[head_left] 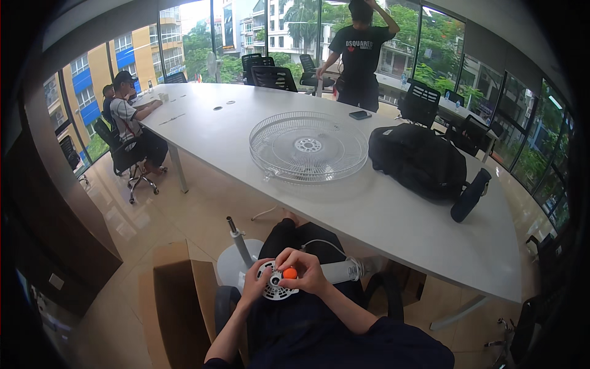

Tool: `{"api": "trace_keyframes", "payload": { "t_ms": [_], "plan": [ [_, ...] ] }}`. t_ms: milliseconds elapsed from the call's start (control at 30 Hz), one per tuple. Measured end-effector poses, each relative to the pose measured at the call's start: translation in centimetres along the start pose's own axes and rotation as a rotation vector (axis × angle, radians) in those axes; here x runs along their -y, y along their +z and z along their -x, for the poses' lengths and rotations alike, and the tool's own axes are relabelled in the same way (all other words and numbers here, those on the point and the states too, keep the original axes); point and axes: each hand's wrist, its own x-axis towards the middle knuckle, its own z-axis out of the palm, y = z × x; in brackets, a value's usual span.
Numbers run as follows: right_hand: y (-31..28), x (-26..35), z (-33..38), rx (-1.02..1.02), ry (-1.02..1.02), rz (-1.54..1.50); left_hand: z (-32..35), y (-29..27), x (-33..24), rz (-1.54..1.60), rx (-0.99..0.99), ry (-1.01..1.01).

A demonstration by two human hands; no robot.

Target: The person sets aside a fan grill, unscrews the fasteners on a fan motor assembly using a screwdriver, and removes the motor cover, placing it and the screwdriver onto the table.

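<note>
On my lap rests a white fan motor housing [279, 294] with a slotted round face and a dark centre. My left hand [255, 285] grips its left side. A small round orange piece [290, 272] sits at the upper right of that face, and my right hand [307, 272] has its fingers and thumb closed around it. Whether the orange piece is fixed to the housing I cannot tell. Just beyond my left hand stands a grey metal fan pole [239, 241] on a round white base [232, 263]. A white cylindrical part wound with cord [352, 269] lies right of my lap.
A white wire fan guard [307, 129] lies on the long white table [227, 144], near a black backpack [418, 160], a dark bottle [471, 195] and a phone [360, 115]. An open cardboard box [175, 307] stands at my left. One person sits far left; another stands behind the table.
</note>
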Motion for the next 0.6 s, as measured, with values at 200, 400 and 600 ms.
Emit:
{"api": "trace_keyframes", "payload": {
  "t_ms": [200,400,600],
  "plan": [
    [-0.5,0.8,-0.1,0.132,0.062,0.057,-0.5,-0.1,1.4,-0.001,0.013,0.021],
    [0.8,0.3,-0.1,0.042,0.005,-0.092,-0.5,-0.3,1.3,-0.001,0.040,-0.013],
    [0.7,1.2,0.0,0.033,0.181,0.033,-0.2,-0.1,1.5,0.003,0.011,0.014]
  ]
}}
